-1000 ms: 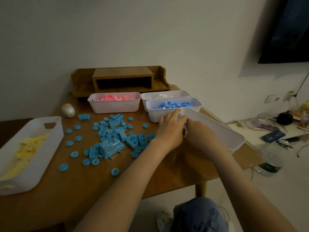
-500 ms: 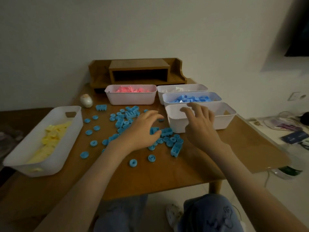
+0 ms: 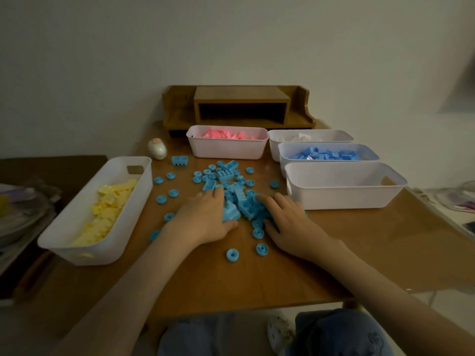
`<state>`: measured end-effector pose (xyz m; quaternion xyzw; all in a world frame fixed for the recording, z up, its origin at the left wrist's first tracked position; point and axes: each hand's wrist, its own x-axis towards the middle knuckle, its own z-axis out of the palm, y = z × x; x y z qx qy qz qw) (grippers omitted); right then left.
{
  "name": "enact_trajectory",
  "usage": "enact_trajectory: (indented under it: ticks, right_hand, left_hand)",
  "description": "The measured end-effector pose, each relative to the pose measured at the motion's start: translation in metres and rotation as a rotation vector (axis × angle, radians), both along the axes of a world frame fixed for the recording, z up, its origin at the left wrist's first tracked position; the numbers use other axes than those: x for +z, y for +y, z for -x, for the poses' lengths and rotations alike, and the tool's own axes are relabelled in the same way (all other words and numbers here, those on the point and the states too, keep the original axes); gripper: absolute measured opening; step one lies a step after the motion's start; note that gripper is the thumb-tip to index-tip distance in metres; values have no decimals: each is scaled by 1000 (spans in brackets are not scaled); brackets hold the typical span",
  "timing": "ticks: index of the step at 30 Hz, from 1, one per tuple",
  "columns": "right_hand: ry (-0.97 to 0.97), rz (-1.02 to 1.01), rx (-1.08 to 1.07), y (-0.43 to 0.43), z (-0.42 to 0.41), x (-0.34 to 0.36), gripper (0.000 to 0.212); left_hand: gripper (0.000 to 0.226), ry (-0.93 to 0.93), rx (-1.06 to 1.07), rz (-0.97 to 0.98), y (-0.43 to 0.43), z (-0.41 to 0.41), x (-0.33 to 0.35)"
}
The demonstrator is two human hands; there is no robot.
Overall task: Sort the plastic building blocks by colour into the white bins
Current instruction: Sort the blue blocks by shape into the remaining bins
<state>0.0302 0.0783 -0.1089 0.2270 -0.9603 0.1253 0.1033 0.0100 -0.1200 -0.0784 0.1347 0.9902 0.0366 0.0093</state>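
The blue blocks (image 3: 239, 201) lie in a heap on the table (image 3: 359, 240), just beside the empty bin (image 3: 344, 199), by its near left corner. The left hand (image 3: 205, 222) is cupped round the side of the heap far from the empty bin. The right hand (image 3: 290, 222) is cupped round the side next to it. The fingers of both hands curl in and hold blocks between them, and the two hands are close but not touching.

Lots of round blue pieces (image 3: 232, 254) are spread out on the table, farther from the empty bin than the heap. Some are near the person and some are out past the hands.

Right behind the empty bin is the blue bin (image 3: 285, 155), which has blue blocks in it. Behind that is the white-block bin (image 3: 275, 140). The pink bin (image 3: 226, 150) is back and to the left of the empty bin. The yellow bin (image 3: 84, 250) is well apart from it, across the table on the far left. A small egg-shaped thing (image 3: 157, 149) and a wooden shelf (image 3: 241, 106) sit far back.

I think the step now is scooping up blue blocks. Only blue ones are loose, so the sorting looks nearly done. Next, both hands need to squeeze together, lift the heap without dropping bits, and carry it to a bin. The empty bin is closest. The little round pieces will need picking up after.
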Motion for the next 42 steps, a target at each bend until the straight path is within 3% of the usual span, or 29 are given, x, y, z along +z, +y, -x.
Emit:
enact_trajectory:
  ticks: [5, 9, 14, 17, 20, 27, 30, 36, 42]
  right_hand:
    - [-103, 300, 64, -18, 21, 10, 50]
    - [3, 441, -7, -27, 39, 18, 43]
    - [33, 367, -49, -26, 50, 10, 37]
    - [-60, 211, -2, -27, 52, 4, 40]
    - [-84, 207, 13, -27, 52, 3, 38]
    - [85, 202, 24, -28, 45, 4, 20]
    - [89, 278, -8, -27, 42, 9, 16]
    - [44, 518, -113, -19, 25, 43, 14]
    - [195, 603, -253, 30, 23, 87, 22]
  left_hand:
    - [49, 170, -81, -128, -8, 6, -5]
    - [45, 293, -65, -176, -16, 10, -6]
    - [45, 428, -15, -192, -19, 13, -7]
    - [47, 424, 32, -298, -19, 10, -4]
    - [48, 418, 58, -325, -17, 7, -1]
    - [65, 297, 22, -560, -11, 8, -8]
    - [60, 330, 3, -558, -12, 9, -9]
    - [46, 228, 99, -854, -10, 14, -4]
    - [42, 224, 236, -934, 18, 14, 28]
